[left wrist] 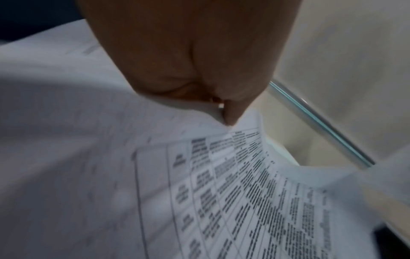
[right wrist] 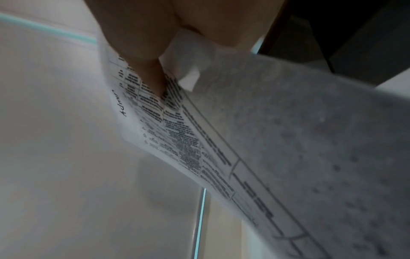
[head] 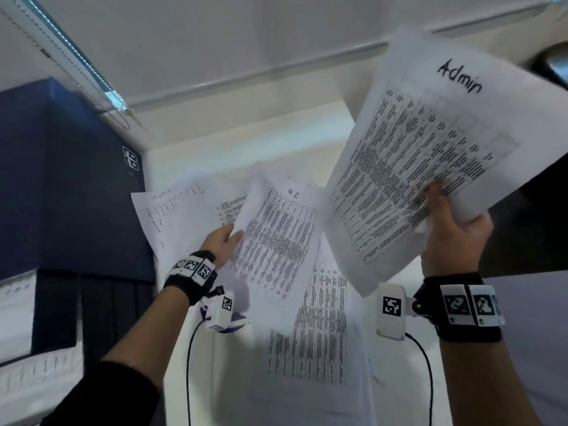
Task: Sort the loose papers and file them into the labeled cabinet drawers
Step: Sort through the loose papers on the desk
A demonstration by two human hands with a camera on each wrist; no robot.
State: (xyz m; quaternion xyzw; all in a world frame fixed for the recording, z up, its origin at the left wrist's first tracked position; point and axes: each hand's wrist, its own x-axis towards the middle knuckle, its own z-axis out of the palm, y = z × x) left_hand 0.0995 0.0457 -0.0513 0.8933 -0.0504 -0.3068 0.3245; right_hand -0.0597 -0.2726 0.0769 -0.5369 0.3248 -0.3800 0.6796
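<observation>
Admin sheet (head: 430, 155) held up in right hand (head: 455, 232), thumb pinching lower edge; prob. raised to read heading. HR sheet (head: 276, 241) pinched at edge by left hand (head: 219, 244), lifted off loose papers (head: 322, 327) on white table (head: 522, 364). Blue cabinet (head: 67, 179) to left, pale wall behind.

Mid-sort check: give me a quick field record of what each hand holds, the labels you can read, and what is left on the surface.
left hand: pinches sheet marked "H.R" at its edge
right hand: grips sheets, top one marked "Admin"
on white surface: another "Admin" sheet, one printed sheet with no readable label
blue cabinet: at left; drawer labels unreadable
filed so far: cannot tell
</observation>
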